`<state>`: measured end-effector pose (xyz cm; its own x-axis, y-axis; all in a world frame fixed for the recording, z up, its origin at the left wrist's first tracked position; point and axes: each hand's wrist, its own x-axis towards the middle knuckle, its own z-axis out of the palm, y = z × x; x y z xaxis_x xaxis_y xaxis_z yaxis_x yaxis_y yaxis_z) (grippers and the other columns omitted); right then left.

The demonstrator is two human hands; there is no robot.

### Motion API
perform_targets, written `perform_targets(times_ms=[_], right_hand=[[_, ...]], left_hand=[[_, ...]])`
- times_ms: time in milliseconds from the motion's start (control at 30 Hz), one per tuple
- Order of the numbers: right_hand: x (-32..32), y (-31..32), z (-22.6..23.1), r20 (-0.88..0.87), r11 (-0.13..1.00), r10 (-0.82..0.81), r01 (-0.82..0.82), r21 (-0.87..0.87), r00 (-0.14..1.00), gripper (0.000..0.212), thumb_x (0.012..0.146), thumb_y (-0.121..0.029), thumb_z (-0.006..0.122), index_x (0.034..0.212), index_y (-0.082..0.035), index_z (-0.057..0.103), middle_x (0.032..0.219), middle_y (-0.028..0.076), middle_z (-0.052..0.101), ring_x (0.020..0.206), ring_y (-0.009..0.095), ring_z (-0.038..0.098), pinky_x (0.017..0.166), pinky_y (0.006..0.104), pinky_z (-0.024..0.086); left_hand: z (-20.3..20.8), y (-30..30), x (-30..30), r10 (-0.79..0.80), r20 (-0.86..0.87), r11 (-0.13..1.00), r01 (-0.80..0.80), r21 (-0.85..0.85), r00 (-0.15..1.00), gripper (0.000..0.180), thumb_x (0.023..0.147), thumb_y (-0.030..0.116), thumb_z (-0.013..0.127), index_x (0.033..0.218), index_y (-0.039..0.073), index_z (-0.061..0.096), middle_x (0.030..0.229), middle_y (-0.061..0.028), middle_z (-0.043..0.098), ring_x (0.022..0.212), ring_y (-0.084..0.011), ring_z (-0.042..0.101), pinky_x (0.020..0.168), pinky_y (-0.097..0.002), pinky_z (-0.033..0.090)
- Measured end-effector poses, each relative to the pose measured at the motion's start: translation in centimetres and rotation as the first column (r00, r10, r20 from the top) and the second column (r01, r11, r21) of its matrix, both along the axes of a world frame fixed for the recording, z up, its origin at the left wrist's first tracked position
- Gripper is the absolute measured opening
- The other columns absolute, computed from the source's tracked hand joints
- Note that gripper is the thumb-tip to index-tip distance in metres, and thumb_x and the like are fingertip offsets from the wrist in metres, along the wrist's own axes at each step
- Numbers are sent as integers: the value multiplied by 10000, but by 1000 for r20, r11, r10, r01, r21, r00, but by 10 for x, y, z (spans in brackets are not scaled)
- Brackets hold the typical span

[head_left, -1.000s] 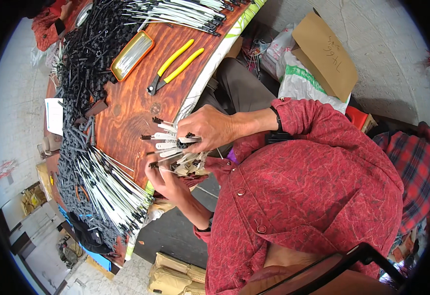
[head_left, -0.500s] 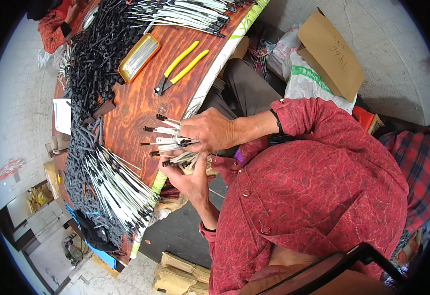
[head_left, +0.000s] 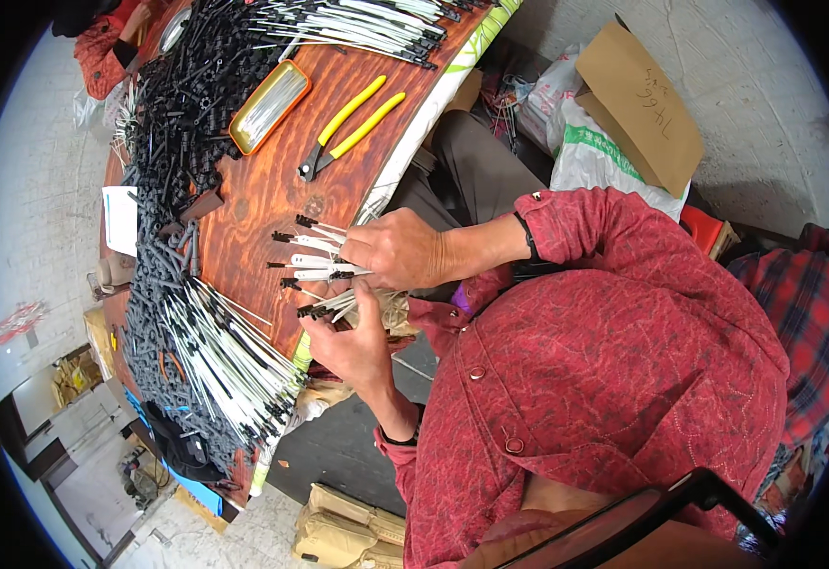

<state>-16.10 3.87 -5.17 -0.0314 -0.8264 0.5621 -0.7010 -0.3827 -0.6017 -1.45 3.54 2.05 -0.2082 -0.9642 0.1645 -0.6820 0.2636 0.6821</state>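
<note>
Over the table's near edge, my right hand (head_left: 397, 248) is closed around a bunch of white wires with black connector ends (head_left: 312, 267). The ends fan out to the left, and a few flat white pieces lie among them. Just below, my left hand (head_left: 353, 351) pinches a smaller group of white wires (head_left: 343, 302) with black ends, its thumb pointing up toward the right hand. Where the wires run behind the palms is hidden.
Yellow-handled cutters (head_left: 350, 128) and an orange-rimmed tin of thin pins (head_left: 270, 107) lie on the wooden table (head_left: 253, 204). Black parts (head_left: 182, 104) heap along the far side. White wire bundles (head_left: 229, 360) lie at both ends. A cardboard box (head_left: 637, 109) stands beyond my knees.
My left hand has shifted slightly left and down, and its thumb has straightened. The wire ends in my right hand have moved a little left.
</note>
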Motion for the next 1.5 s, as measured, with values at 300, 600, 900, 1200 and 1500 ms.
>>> perform_targets(times_ms=[300,600,900,1200,1500], right_hand=[[4,2,3,-65,999,-16,19,50,998,460,676,-198,758,1059,-13,583,869,114,619,741,292,690,597,384,563],[13,7,8,-109,999,-39,40,8,993,307,685,-196,745,899,-41,590,830,96,600,734,266,676,589,378,552],[15,13,15,-16,964,162,-155,216,987,459,711,-132,726,1094,31,531,970,170,582,898,356,653,701,456,555],[0,21,33,192,785,359,-407,466,913,883,700,-153,755,1408,118,302,1215,256,517,1033,447,614,800,510,548],[-3,28,26,9,865,347,-324,383,938,820,718,-189,761,1355,137,362,1139,253,551,825,406,667,674,481,560]], left_hand=[[-11,4,2,2,-364,988,54,144,931,347,834,-3,773,1142,-76,632,1032,-125,706,915,-158,658,825,-292,532],[-8,8,8,92,-335,975,-16,222,938,370,845,23,777,1166,-90,630,1062,-118,695,905,-152,640,814,-281,517],[-34,-15,32,179,-550,938,28,346,816,318,882,-27,689,1189,-92,636,1049,-113,696,897,-136,629,796,-265,516],[-43,-25,29,66,-600,954,127,273,798,372,855,0,759,1191,-87,625,1074,-137,681,908,-159,635,823,-282,527],[-50,-17,21,42,-609,968,119,221,792,301,836,16,760,1095,-78,638,1029,-98,667,895,-151,610,813,-286,504]])
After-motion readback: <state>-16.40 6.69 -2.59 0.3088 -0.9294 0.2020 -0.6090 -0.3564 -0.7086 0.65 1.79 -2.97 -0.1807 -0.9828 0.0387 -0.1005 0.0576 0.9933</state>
